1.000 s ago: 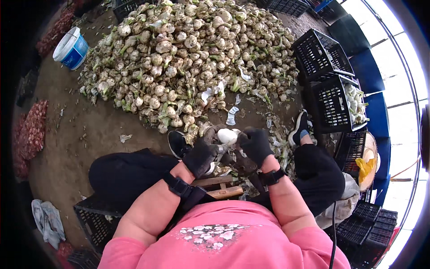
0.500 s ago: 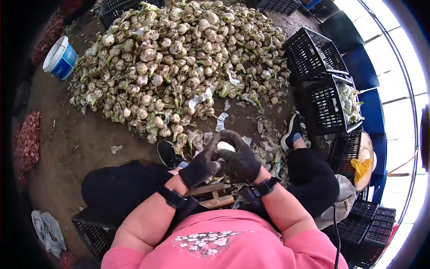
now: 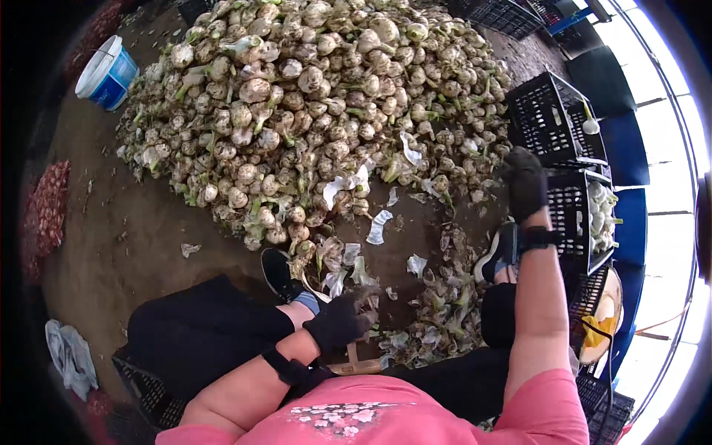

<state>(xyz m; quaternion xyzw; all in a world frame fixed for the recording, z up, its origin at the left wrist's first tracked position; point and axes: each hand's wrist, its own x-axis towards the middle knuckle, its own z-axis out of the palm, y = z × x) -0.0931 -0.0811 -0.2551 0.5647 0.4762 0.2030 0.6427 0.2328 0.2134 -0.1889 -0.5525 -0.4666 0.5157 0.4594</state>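
My left hand, in a dark glove, is low in front of my lap above a small wooden piece; its fingers look loosely bent, with nothing visible in them. My right arm is stretched out to the right. My gloved right hand is beside the black crates, its fingers dark and smeared. A single white garlic bulb with a green stem shows at the upper black crate, apart from my hand. Several white bulbs fill the lower crate. Ahead spreads a large heap of soil-stained garlic bulbs.
Loose garlic skins litter the ground between my feet. A white and blue bucket stands far left. Red net sacks and a grey plastic bag lie at the left. A straw hat with yellow cloth is at the right.
My hands, together around a white bulb before, have parted. The right has swung out to the crates, where a bulb now shows; the left has dropped slightly nearer my lap. The view has shifted.
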